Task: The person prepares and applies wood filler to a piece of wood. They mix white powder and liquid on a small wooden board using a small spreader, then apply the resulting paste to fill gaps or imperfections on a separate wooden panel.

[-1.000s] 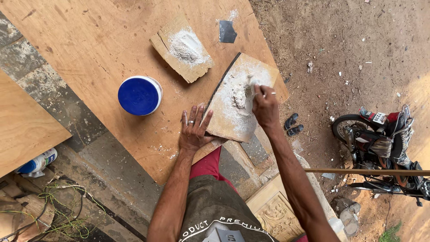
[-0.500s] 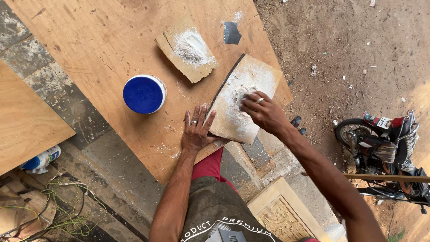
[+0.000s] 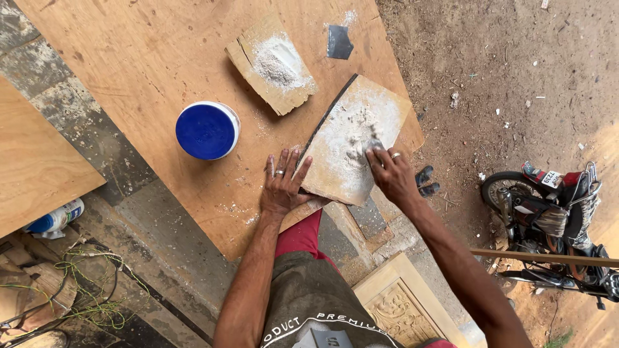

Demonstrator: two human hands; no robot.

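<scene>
Head view looks straight down, and the biggest thing we see is the plywood desk [image 3: 148, 71], a broad sheet that carries everything within arm's reach. On its near edge lies the powdered board [image 3: 351, 138], a flat wooden slab dusted white, sitting partly past the desk's rim so we can stand right over it. Our left hand [image 3: 282, 187] is spread flat, fingers wide, pressing on the board's near left corner, and we judge that is to pin it so it does not slide. Our right hand [image 3: 391, 175] is curled around a small tool, working at the lump of white paste [image 3: 358, 145] in the board's middle; we cannot tell what the tool is. Further up, a second board [image 3: 271, 64] holds a dry powder heap, kept apart from the wet mix. Left of it stands a blue-lidded tub [image 3: 207, 130], closed. Up beyond the boards rests a small metal scraper [image 3: 338, 42].
</scene>
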